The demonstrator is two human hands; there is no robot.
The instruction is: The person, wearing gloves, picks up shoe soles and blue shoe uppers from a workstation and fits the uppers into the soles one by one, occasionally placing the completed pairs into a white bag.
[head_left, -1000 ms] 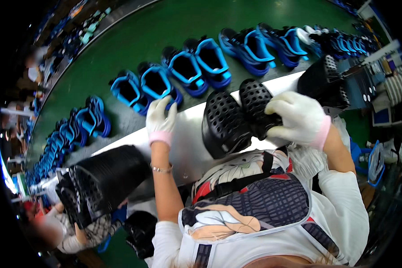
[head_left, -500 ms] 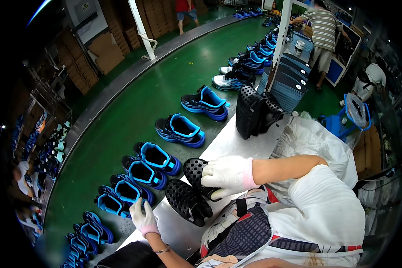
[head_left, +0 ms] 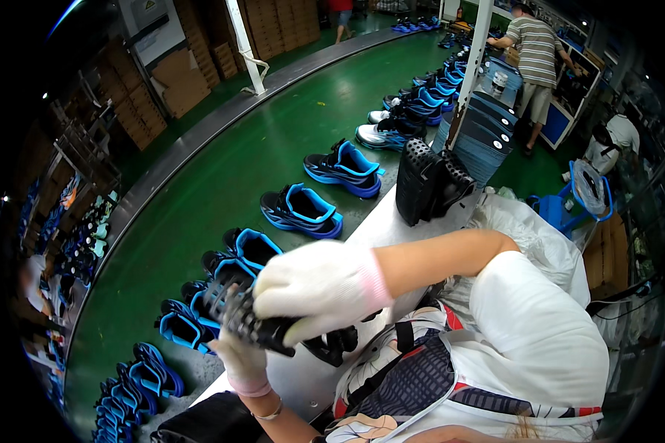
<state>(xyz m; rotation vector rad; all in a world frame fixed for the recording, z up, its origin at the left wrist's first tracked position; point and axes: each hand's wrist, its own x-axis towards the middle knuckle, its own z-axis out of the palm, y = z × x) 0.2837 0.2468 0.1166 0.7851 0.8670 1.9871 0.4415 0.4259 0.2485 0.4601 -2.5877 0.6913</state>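
My right hand (head_left: 318,288), in a white glove with a pink cuff, grips a black perforated shoe-shaped form (head_left: 238,314), which is smeared by motion. Beneath that form, my gloved left hand (head_left: 242,365) is up against it, its fingers mostly hidden and blurred. A second black form (head_left: 334,345) lies on the pale metal ledge, partly covered by my right hand. Just beyond my hands stand black and blue sneakers (head_left: 257,247) on the green surface.
Two black perforated forms (head_left: 421,181) stand upright on the ledge (head_left: 373,225). A row of sneakers (head_left: 321,210) follows the curved green surface. Stacked dark flat pieces (head_left: 480,136), a white post (head_left: 471,70), plastic sheeting (head_left: 524,229) and a person in a striped shirt (head_left: 538,52) are to the right.
My right hand has lifted one black form off the ledge and carried it left to my left hand. In the background, the person in red has moved right.
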